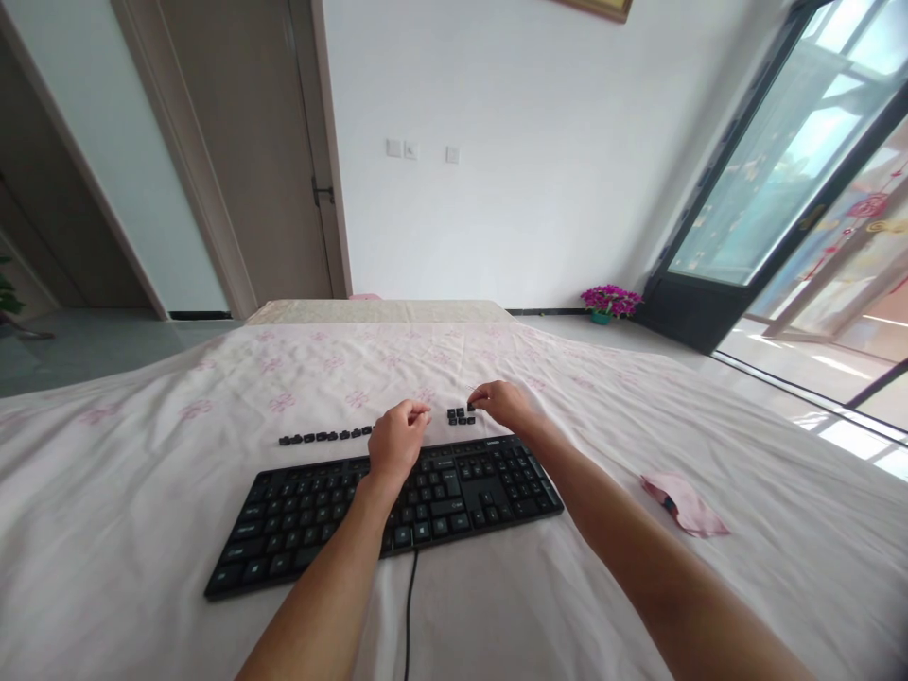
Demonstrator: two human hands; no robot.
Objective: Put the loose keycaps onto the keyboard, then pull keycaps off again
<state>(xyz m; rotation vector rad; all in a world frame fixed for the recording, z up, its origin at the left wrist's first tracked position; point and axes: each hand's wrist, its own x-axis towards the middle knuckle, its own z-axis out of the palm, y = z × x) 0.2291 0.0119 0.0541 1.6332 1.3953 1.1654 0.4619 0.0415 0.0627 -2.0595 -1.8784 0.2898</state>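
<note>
A black keyboard [298, 515] lies on the pale sheet, its cable running toward me. Bare gaps show where several keys are off, near the arrow cluster. Beyond its back edge, a row of loose black keycaps [323, 436] stretches to the left. A small block of keycaps [458, 417] sits to the right of that row. My right hand [502, 405] pinches a keycap at the block's far right corner. My left hand [398, 439] hovers over the keyboard's back edge with its fingers pressed together; whatever they may hold is hidden.
The flower-patterned sheet [177, 445] is wrinkled. A folded pink cloth [687, 504] lies to the right of my right forearm. Farther off stand a door [234, 142], a white wall [497, 227], a pot of purple flowers [611, 301] and a dark-framed glass door [752, 189].
</note>
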